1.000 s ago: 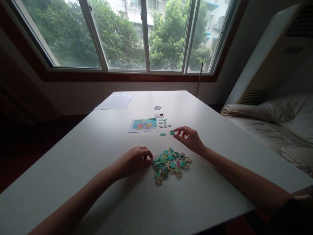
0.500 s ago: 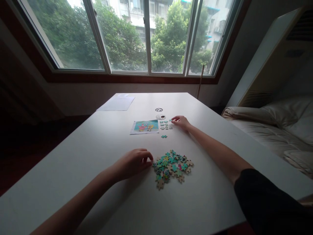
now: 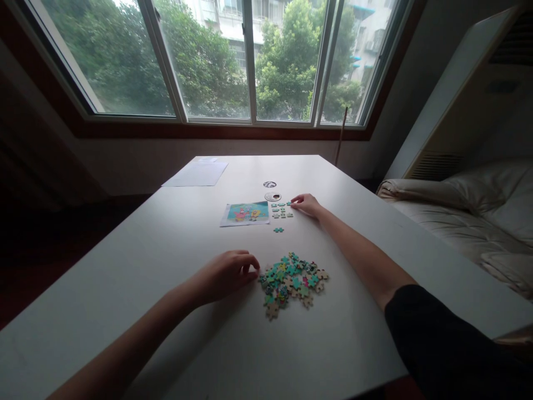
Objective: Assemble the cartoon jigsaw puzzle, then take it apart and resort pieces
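Observation:
At the far end of a small grid of puzzle pieces [image 3: 282,209], my right hand [image 3: 307,205] pinches a teal puzzle piece [image 3: 288,204] at the grid's right end, low at the tabletop. My left hand [image 3: 229,272] lies by the left edge of a loose heap of puzzle pieces [image 3: 293,280]. Its fingers curl in toward the thumb, and whatever is between the tips is too small to make out. The heap mixes teal printed faces with bare tan backs. A joined teal pair [image 3: 278,230] sits apart, between grid and heap.
Left of the grid lies a printed cartoon picture sheet [image 3: 245,214]. Two round inserts, one dark-patterned [image 3: 270,184] and one pale [image 3: 273,196], are set beyond it on the white table [image 3: 187,239]. White paper [image 3: 195,174] rests at the far left corner; a padded sofa [image 3: 449,205] stands right.
The view has shifted slightly. My right hand stays at the grid's far right corner, with the teal piece now lying closer in line with the row. My left hand keeps its pose.

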A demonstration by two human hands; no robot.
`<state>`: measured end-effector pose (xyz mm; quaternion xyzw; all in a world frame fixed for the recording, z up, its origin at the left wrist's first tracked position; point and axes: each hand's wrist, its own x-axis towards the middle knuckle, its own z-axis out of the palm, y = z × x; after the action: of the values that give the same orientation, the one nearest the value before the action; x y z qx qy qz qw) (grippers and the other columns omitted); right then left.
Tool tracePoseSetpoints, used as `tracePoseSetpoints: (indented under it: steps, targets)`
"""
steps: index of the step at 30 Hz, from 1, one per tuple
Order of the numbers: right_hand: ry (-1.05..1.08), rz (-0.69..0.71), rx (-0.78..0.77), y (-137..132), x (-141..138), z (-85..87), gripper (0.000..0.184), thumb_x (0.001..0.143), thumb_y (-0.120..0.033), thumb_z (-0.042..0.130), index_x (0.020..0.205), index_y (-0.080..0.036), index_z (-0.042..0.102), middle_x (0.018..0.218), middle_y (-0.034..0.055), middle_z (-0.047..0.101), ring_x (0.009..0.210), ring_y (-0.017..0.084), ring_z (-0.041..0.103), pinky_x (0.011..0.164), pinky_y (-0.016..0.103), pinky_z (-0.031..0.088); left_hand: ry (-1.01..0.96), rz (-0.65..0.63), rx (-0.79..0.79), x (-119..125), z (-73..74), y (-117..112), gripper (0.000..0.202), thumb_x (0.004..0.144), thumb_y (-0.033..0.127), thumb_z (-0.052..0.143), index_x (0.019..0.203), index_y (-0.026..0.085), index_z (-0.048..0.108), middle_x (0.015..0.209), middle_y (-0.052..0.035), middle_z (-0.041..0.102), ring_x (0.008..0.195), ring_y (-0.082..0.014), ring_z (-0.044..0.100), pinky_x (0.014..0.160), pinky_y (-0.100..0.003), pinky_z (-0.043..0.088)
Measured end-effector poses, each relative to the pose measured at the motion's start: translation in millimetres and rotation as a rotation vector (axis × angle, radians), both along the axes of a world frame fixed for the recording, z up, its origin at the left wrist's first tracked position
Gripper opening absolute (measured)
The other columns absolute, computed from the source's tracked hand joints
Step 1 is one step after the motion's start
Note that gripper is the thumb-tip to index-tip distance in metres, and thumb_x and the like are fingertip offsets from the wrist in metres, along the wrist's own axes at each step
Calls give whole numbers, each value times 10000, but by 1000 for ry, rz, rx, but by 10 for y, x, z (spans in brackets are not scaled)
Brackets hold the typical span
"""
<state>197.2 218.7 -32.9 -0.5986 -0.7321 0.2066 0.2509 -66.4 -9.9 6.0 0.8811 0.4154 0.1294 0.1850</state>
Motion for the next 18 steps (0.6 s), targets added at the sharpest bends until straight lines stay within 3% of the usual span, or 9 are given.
tracePoseSetpoints:
  steps: [11, 18]
  targets:
    - [12, -55, 17, -68, -53, 6, 260, 695, -420, 644, 906, -282, 703, 877, 9, 665, 822, 161, 591, 776, 279, 412, -4, -1, -13, 6, 26, 8, 172, 825, 245, 495, 890, 191, 644, 746, -20, 590, 607, -100, 521, 576, -194, 407]
    - [123, -74, 15, -74, -25, -11, 336, 684, -412, 652, 966, -232, 684, 887, 37, 653, 778, 153, 582, 741, 268, 423, -8, -9, -1, -5, 10, 14, 170, 825, 249, 493, 880, 191, 643, 729, -15, 582, 597, -96, 518, 573, -193, 407]
